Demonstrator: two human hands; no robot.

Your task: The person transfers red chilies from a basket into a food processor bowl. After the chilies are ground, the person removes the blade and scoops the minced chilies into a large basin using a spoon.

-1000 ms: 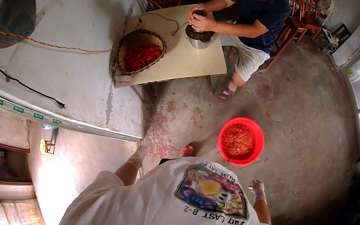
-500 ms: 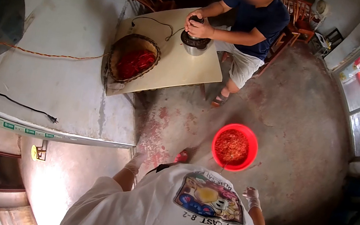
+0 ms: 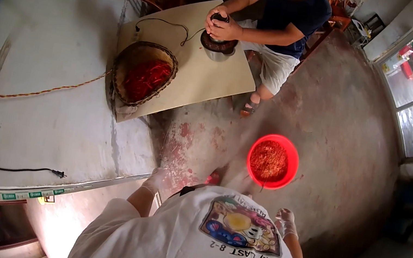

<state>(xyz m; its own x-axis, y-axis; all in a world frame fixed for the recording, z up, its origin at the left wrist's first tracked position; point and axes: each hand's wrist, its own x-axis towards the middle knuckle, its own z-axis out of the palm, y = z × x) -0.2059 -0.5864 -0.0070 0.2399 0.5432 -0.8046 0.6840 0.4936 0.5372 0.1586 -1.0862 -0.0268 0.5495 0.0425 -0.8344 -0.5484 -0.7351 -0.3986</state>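
Desk [image 3: 209,82]: 10 o'clock of tub [image 3: 293,163]; bears woven basket [image 3: 131,58].
Tub: round, red; on floor [image 3: 349,132], 11 o'clock of right hand [image 3: 286,220].
Right hand: gloved, fingers loosely released.
Left hand [image 3: 156,180]: gloved; fingers blurred, cannot tell.

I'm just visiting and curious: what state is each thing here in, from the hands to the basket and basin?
Left hand: gloved, grip unclear
Right hand: gloved, nothing visible in it
Red basin: open, holding chopped red bits
Basket: open, holding red pieces
Steel pot: dark-topped, another person's hands over it
Black plug: unplugged
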